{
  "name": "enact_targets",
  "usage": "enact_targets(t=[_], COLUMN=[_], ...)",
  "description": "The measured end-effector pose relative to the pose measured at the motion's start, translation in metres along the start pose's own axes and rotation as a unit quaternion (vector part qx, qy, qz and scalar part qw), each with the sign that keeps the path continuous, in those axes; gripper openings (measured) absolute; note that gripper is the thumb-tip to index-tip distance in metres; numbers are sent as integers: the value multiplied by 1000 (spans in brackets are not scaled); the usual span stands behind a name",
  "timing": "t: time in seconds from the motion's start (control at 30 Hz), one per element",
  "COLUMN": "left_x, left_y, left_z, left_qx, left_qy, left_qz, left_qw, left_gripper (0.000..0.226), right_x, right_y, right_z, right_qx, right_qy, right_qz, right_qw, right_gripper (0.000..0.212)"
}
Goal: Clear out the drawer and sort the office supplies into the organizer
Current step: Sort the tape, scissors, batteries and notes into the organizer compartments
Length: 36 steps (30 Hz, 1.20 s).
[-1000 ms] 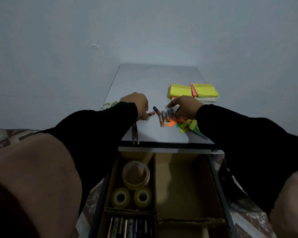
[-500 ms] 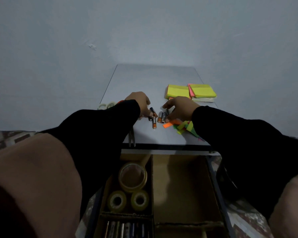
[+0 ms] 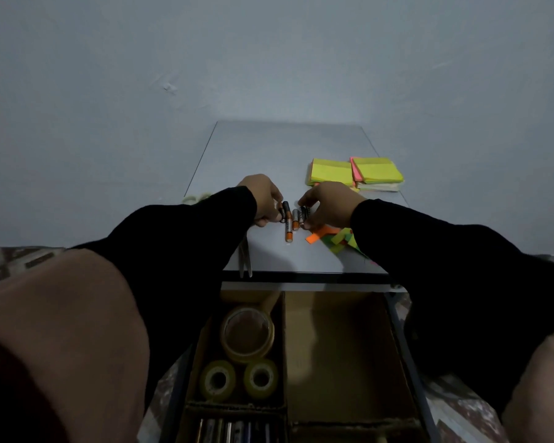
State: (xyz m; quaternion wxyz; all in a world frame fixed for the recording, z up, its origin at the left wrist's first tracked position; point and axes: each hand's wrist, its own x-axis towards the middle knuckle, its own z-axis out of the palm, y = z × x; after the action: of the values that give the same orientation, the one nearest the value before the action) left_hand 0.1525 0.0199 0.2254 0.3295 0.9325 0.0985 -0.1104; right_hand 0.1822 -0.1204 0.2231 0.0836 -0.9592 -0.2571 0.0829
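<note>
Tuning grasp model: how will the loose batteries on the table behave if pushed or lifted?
The batteries are smooth cylinders lying on their sides on the flat table, so they will probably roll when nudged sideways. Rigid, likely dense for their size. The smooth casing could slip in a light grip.

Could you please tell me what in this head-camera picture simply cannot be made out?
- Scissors: only the blade tips show; the left sleeve covers the rest.
- Batteries: their count is uncertain; fingers of the left hand and the right hand cover some.
- Pale looped item at the table's left edge: mostly behind the left sleeve.
- Organizer front compartments: cut off by the bottom edge.
- Paper strips: partly under the right sleeve.
</note>
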Motion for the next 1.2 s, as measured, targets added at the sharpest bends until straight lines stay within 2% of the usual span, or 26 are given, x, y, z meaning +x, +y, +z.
enact_targets(t=[0.23,0.3,0.47,0.73,1.07,1.2], left_x=[7,8,12,12,14,16], left_y=[0,-1,-3,-2,0,-1], left_z=[-4,-4,-3,-5,1,2], left_qx=[-19,-20,-5,36,76,88], left_qy=[-41,-42,-29,-5,19,28], left_qz=[20,26,55,62,82,88], left_qw=[999,999,998,997,994,992], left_gripper=[65,69,62,45,55,51], right_x=[2,3,5,4,5,6], right_y=[-3,-4,-6,-6,3,5], right_z=[-1,1,4,5,7,8], right_qx=[-14,-24,-23,-15,-7,-7], right_qy=[-7,-2,4,14,44,46], right_qz=[11,11,10,11,20,23], right_qw=[1000,1000,1000,1000,999,999], right_gripper=[62,57,43,44,44,45])
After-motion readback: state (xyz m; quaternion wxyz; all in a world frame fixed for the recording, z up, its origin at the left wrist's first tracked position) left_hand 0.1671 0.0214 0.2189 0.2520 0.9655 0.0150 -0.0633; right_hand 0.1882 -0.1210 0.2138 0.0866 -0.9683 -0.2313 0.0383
